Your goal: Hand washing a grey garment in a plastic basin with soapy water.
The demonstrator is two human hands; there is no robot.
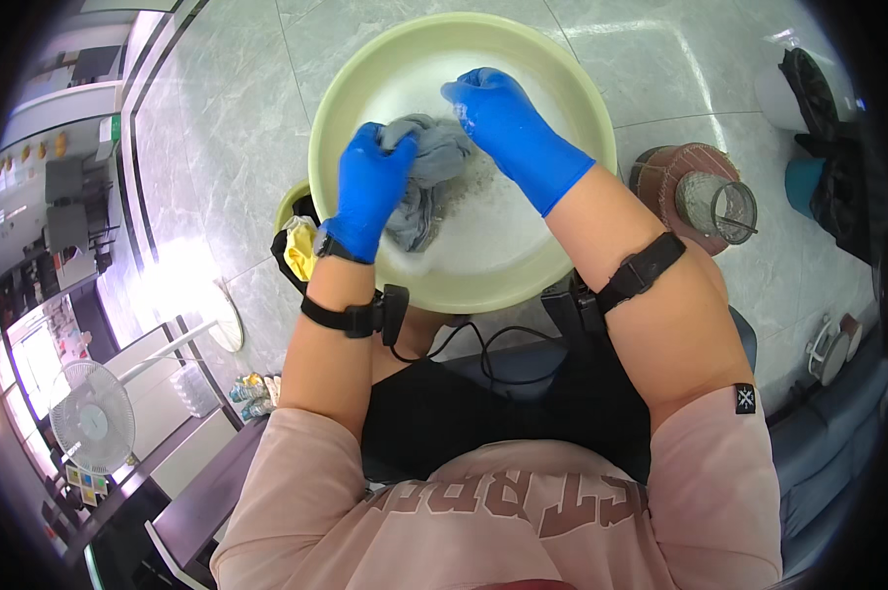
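A large pale-green plastic basin stands on the floor before me, holding sudsy water. My left hand, in a blue rubber glove, pinches a wet grey-blue cloth between thumb and fingers at the basin's left side. Part of that cloth trails down beside my left wrist into the suds. Over the far right of the basin is my right hand, also gloved in blue. Its fingers are curled together, apart from the cloth, and a little foam clings to the glove. No item shows in it.
A smaller container with yellow and black fabric sits against the basin's left side. To the right stands a brown stool bearing a glass jar. A white pedestal fan is at left, a blue sofa at right. A black cable loops between my forearms.
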